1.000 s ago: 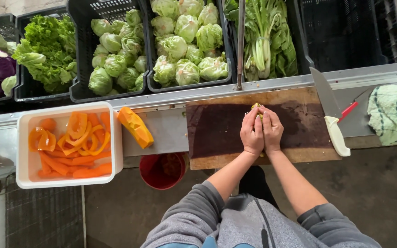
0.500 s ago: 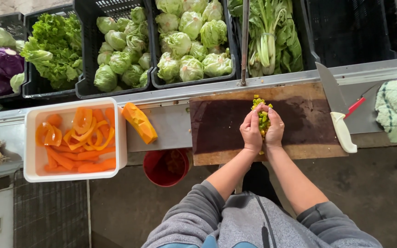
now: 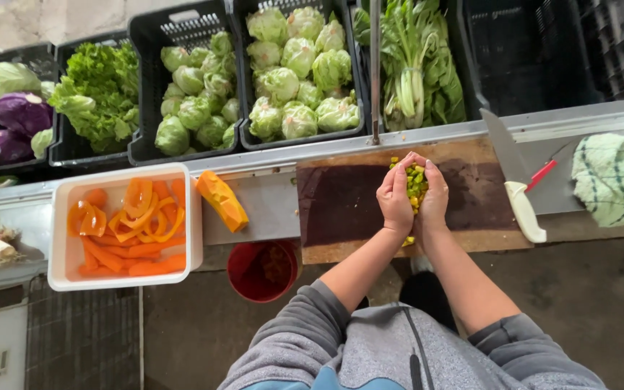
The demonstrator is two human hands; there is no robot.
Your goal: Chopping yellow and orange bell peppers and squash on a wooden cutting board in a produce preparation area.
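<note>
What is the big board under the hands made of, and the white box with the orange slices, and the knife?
The cutting board looks like wood: brown grain at the edges, a dark wet-looking stain in the middle. The white tub seems plastic, smooth and matte with rounded corners. The knife has a grey, dull-shining blade, likely steel, and a white handle that looks like plastic.

Both bare forearms reach forward from pushed-up grey sleeves and converge, the left hand (image 3: 396, 196) and right hand (image 3: 433, 198) cupped palm to palm, fingers curled upward and fingertips meeting at the far end, wrists close together and just apart.
</note>
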